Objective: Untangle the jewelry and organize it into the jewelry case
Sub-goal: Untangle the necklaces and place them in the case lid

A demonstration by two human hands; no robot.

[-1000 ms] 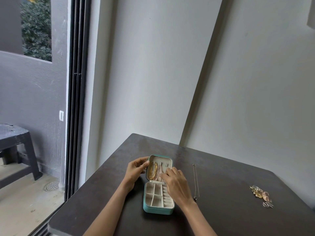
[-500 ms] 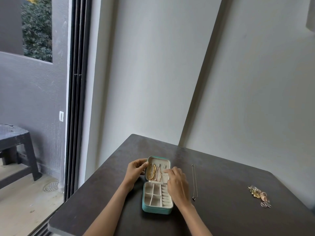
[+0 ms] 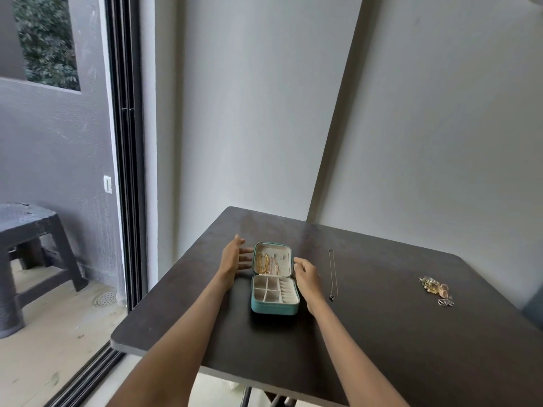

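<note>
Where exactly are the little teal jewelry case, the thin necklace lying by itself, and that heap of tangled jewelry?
jewelry case (image 3: 273,309): head view, on its teal front wall.
necklace (image 3: 333,273): head view, midway along the thin chain.
pile of tangled jewelry (image 3: 434,289): head view, on the middle of the heap.

soft, even daylight comes in from the glass door (image 3: 125,171) on the left. the table (image 3: 382,333) shows faint sheen, shadows are weak. wide-angle bending tilts the walls; small jewelry looks slightly soft.
</note>
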